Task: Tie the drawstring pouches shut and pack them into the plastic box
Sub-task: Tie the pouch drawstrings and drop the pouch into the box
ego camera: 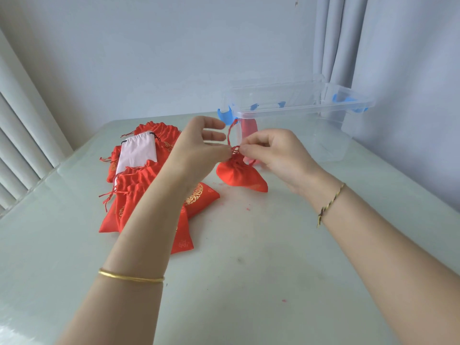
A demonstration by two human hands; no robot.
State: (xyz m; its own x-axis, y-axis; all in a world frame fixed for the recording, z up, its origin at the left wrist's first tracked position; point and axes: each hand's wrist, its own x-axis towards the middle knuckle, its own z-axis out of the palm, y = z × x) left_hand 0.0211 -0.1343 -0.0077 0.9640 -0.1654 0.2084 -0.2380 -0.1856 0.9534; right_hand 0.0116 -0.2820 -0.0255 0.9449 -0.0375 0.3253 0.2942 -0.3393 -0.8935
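Red pouch [240,176] points neck-up, its length slanting down-right; left grip [199,145] and right grip [276,155] pinch its drawstring [228,135]

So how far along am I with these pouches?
Done: a red shape showing through the plastic box wall, probably one packed pouch. In hand: left hand and right hand pinch the drawstring of a cinched red pouch. Left: the pile of red pouches and a white pouch, outside the box.
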